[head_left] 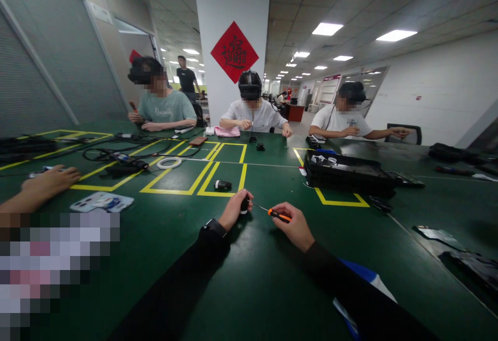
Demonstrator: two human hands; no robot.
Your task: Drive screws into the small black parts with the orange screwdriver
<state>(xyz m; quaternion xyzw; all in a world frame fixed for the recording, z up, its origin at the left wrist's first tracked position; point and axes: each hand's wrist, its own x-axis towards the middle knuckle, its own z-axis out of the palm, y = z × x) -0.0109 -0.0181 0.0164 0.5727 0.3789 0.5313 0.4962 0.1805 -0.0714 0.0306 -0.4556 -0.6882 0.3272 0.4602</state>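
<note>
My left hand [234, 208] is closed around a small black part [244, 205] held just above the green table [241, 289]. My right hand [294, 224] grips a small screwdriver [272, 212] with an orange and black handle. Its thin shaft points left into the black part. Both my sleeves are dark, and a watch [215, 225] sits on my left wrist. A small black and white cylinder [222, 184] lies on the table just beyond my hands, inside a yellow taped box.
A black tray of parts [346, 172] stands to the right. Cables [116, 157] and a white ring [169, 162] lie at the left. Another person's hand [49, 181] rests on the left by a card [101, 202]. Three people sit across the table.
</note>
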